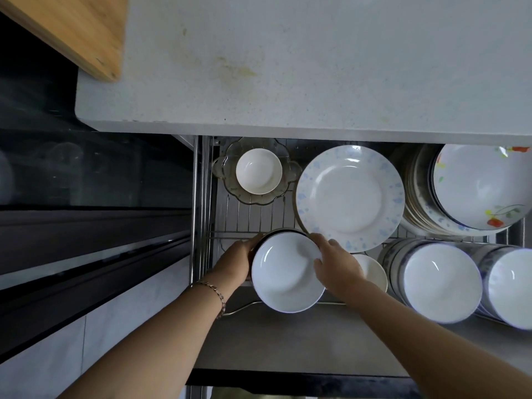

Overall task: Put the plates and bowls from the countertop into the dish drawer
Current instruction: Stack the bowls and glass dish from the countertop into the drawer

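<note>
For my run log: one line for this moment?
left hand, right hand: hold white bowl | where: over dish drawer, front left

A wooden cutting board lies at the far left, its corner pointing to the right, and its pale edge shows the grain. Below it on the left stands a dark glass panel with faint reflections. Nearer run dark horizontal bands, then a pale grey cabinet front with one thin vertical seam.
</note>
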`<move>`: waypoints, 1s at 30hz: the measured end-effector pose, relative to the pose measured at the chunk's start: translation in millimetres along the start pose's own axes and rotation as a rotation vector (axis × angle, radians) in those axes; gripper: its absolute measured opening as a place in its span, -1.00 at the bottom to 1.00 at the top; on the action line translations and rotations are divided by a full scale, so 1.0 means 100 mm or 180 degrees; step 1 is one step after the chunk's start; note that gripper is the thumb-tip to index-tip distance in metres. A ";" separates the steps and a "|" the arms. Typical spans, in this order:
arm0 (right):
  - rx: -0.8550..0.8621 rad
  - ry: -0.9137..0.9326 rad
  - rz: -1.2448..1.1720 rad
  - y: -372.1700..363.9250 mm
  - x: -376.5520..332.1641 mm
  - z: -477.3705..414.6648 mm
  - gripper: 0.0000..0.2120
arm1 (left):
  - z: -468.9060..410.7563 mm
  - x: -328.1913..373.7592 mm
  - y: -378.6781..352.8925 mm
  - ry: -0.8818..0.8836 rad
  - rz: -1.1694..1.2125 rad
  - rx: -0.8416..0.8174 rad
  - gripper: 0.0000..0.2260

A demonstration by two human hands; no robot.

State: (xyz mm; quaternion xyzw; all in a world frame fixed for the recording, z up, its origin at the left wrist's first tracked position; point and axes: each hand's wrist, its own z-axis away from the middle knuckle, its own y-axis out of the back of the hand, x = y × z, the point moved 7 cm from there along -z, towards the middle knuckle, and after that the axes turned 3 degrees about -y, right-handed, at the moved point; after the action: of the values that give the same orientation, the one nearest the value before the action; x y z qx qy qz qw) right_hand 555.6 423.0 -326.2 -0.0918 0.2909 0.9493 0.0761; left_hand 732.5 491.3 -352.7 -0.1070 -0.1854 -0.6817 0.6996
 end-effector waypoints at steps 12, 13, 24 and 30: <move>-0.0028 -0.0473 -0.1104 -0.19 0.04 0.09 -0.44 | 0.06 -0.22 0.01 0.0320 0.0537 0.0138 -0.71; -0.0055 -0.0490 -0.1090 -0.17 0.05 0.08 -0.43 | 0.08 -0.21 -0.01 0.0322 0.0474 0.0058 -0.69; -0.0236 -0.0539 -0.1278 -0.15 0.22 0.12 -0.37 | 0.22 -0.03 -0.32 0.0011 0.0040 -0.0378 -0.20; -0.0173 -0.0473 -0.1115 -0.11 0.22 0.08 -0.41 | 0.25 0.00 -0.27 -0.0426 -0.0475 0.0041 -0.62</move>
State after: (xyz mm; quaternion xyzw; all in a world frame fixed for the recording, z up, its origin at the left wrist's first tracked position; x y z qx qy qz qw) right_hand 535.6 438.6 -330.7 -0.0727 0.2383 0.9332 0.2588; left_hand 702.9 499.9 -333.2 -0.1337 -0.2437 -0.7220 0.6337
